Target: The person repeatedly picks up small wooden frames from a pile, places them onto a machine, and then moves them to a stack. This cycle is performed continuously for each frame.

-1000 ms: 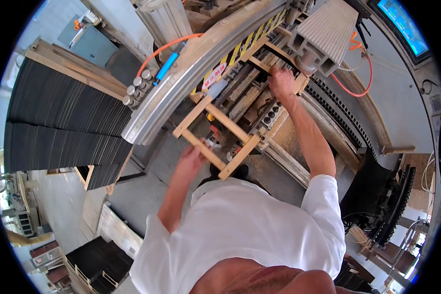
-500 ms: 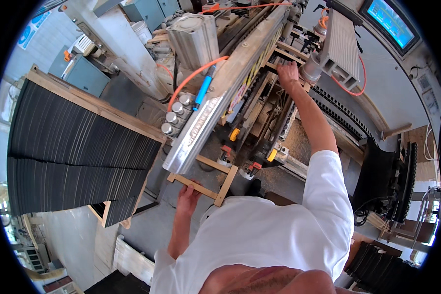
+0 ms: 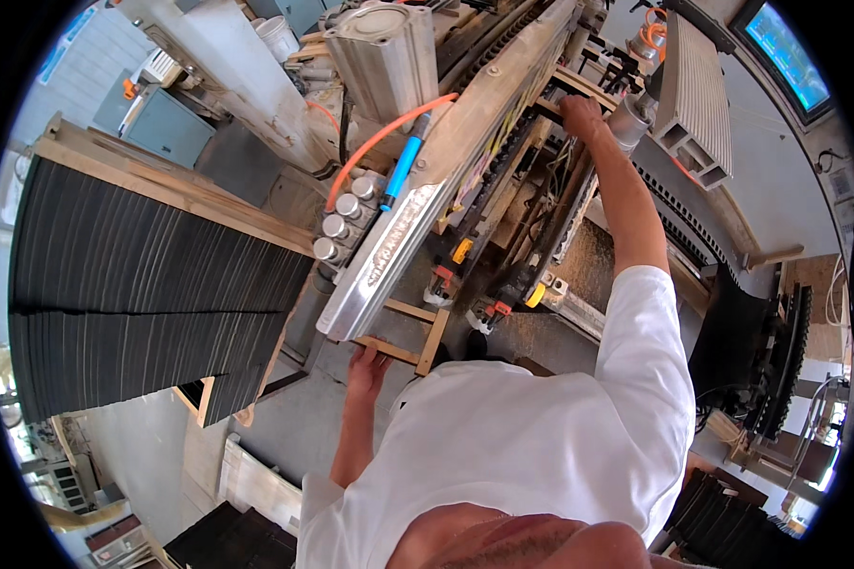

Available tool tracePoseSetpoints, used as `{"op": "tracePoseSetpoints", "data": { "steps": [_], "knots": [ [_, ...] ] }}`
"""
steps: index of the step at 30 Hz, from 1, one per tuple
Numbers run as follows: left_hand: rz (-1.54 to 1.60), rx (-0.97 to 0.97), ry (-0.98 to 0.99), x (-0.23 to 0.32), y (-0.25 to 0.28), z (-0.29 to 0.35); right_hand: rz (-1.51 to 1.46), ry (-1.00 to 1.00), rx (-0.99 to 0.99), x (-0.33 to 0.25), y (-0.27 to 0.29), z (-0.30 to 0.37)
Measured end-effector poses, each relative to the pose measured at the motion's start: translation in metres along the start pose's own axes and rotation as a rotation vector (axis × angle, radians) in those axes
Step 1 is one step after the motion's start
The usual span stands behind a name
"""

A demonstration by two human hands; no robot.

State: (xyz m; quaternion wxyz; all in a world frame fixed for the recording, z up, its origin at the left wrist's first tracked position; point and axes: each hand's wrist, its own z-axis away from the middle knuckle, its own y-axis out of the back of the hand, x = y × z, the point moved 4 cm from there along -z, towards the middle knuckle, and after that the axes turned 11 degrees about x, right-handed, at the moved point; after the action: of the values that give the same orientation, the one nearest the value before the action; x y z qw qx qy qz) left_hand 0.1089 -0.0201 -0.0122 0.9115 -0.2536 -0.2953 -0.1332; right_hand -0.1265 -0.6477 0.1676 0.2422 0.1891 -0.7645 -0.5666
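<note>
Partly hidden behind metal beam [image 3: 446, 171]: wooden frame [image 3: 433, 343]

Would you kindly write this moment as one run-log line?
Left hand: gripping wooden frame | Right hand: at wooden bars, grip unclear | View: wooden frame partly hidden behind metal beam

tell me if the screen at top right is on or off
On: the screen glows blue, with lighter patches showing.

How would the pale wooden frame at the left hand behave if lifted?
The open frame is probably light, being slim-barred. It likely feels stiff, since its bars look straight. With the left hand at one bar, it may tilt.
</note>
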Motion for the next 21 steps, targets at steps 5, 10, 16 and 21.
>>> {"op": "tracePoseSetpoints", "data": {
  "steps": [5, 10, 16, 21],
  "knots": [
    [0.009, 0.001, 0.038, -0.027, -0.017, -0.005, 0.001, 0.073, -0.006, 0.002, -0.001, -0.003],
    [0.029, 0.052, 0.04, -0.051, -0.027, -0.007, 0.075, 0.087, -0.116, 0.001, 0.001, -0.008],
    [0.038, 0.085, 0.002, -0.067, -0.035, 0.002, 0.073, 0.081, -0.152, 0.0, 0.005, -0.008],
    [0.056, 0.133, -0.025, -0.078, -0.029, 0.007, 0.004, 0.071, -0.088, 0.005, -0.001, -0.006]
  ]
}}
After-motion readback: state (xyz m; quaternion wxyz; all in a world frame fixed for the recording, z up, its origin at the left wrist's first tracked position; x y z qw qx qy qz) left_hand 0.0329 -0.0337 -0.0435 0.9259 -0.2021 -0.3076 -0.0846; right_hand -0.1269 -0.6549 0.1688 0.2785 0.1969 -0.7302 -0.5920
